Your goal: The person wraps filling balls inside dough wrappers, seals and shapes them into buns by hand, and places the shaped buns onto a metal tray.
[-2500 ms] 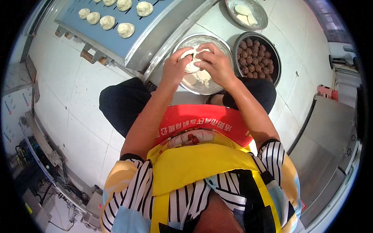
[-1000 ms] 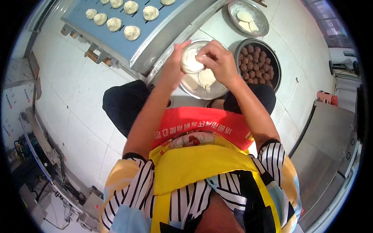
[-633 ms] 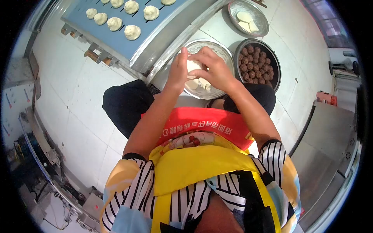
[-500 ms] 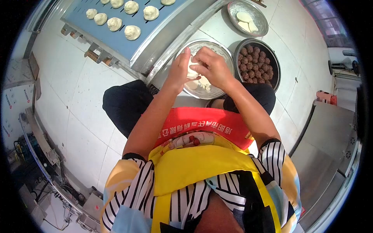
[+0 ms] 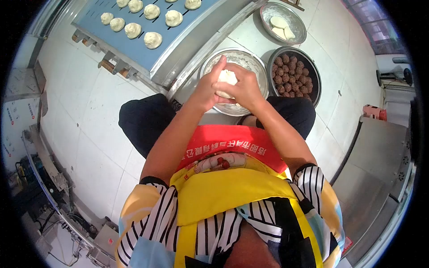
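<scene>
Between my two hands is a pale, rounded dough bun (image 5: 228,77), held over a floury metal bowl (image 5: 256,62). My left hand (image 5: 208,87) cups it from the left, thumb pointing up. Around its right and near side curl the fingers and thumb of my right hand (image 5: 247,87). Parts of the bun are covered by my fingers. Some dough lies in the bowl, mostly hidden beneath my hands. To the right of the bowl is a dark-rimmed basin (image 5: 318,73) full of brown filling balls (image 5: 292,76).
A second metal bowl (image 5: 296,18) behind the basin contains flat white dough pieces (image 5: 280,24). At upper left, several shaped buns (image 5: 153,40) sit on a blue slotted surface (image 5: 100,36) with a metal edge. Steel equipment (image 5: 362,156) stands at right on the tiled floor.
My right hand has turned and closed further round the bun, and my fingers now wrap it more tightly. The bun looks rounder and more gathered.
</scene>
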The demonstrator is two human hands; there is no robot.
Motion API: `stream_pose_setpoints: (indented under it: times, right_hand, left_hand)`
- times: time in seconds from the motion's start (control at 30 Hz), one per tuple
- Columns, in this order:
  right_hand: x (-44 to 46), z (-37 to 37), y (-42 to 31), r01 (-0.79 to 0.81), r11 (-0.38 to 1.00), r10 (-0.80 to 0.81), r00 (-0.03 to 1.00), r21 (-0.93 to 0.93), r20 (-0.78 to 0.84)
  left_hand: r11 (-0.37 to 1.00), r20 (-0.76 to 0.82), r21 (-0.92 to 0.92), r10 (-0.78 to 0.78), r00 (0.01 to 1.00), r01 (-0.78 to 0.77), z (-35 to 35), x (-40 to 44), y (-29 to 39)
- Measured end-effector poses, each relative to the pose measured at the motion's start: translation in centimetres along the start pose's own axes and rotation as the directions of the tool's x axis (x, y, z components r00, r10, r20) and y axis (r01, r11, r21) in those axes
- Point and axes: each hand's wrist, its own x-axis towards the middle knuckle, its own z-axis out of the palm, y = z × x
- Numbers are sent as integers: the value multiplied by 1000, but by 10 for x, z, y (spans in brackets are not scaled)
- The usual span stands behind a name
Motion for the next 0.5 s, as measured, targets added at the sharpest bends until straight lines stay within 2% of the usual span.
stream_pose_setpoints:
  times: [0.07, 0.17, 0.23, 0.27, 0.3, 0.37, 0.4, 0.5]
  right_hand:
    - [1, 1, 3, -89, 980, 93, 995, 177, -18]
    - [6, 1, 3, -7, 985, 16, 998, 172, -53]
    - [10, -4, -1, 133, 979, -126, 990, 152, -58]
    - [10, -6, -2, 127, 982, -122, 991, 142, -47]
    - [10, -9, -3, 122, 984, -118, 992, 132, -35]
    - [8, -14, -5, -38, 993, 36, 999, 113, 16]
    - [10, -13, -10, 55, 998, -54, 996, 16, -69]
    - [13, -2, -5, 100, 990, -79, 978, 100, -193]
  left_hand:
    - [1000, -3, -5, -3, 1000, 3, 5, 0, 1]
    - [985, 33, -84, 157, 987, -154, -3, 19, -12]
    - [987, 136, 38, 151, 979, -158, -11, 15, -6]
    - [982, 190, 98, 143, 971, -164, -11, 12, -2]
    - [987, 183, 52, 142, 973, -154, -9, 12, -3]
    - [990, 167, -40, 143, 976, -138, 1, 15, -8]
    - [960, 147, -171, 248, 958, -223, -3, 29, -22]
    - [915, -31, -243, 324, 946, -322, 19, 14, -26]
